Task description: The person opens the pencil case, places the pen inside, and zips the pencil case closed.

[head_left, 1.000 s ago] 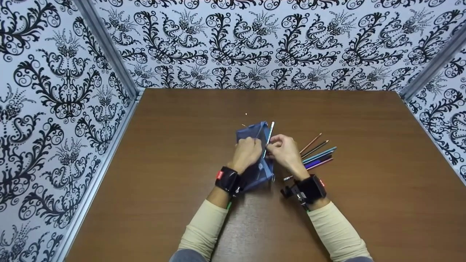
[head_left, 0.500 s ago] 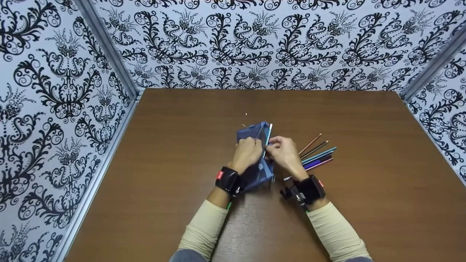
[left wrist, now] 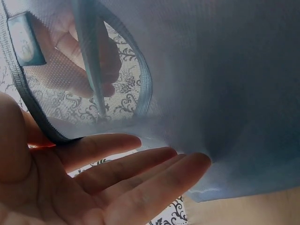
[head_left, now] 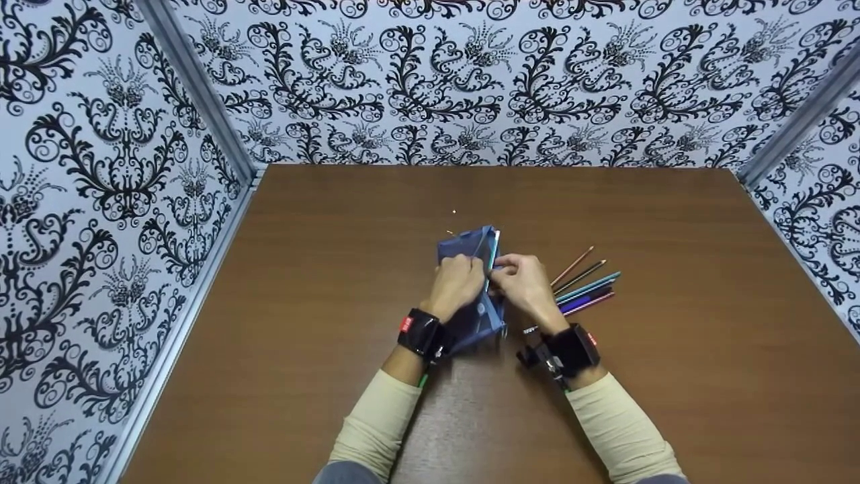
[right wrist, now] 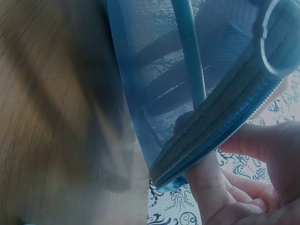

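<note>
Blue mesh zippered pouch (head_left: 472, 326) is taking in a slim pale-blue pencil (right wrist: 190, 47)!
Left hand (head_left: 459, 282), fingers loosely parted, is holding the pouch's edge; right hand (head_left: 527, 282), fingertips nearly meeting, is pinching the pencil at its mouth. Filling looks part done: several slim multicoloured pencils (head_left: 591, 287) are lying outside on the brown wooden bench (head_left: 322, 302).

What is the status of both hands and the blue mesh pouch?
Left hand grips the pouch; right hand pinches its zippered edge. Slim light blue stick visible through pouch. Slender coloured pencils beside right hand, not blocking.
</note>
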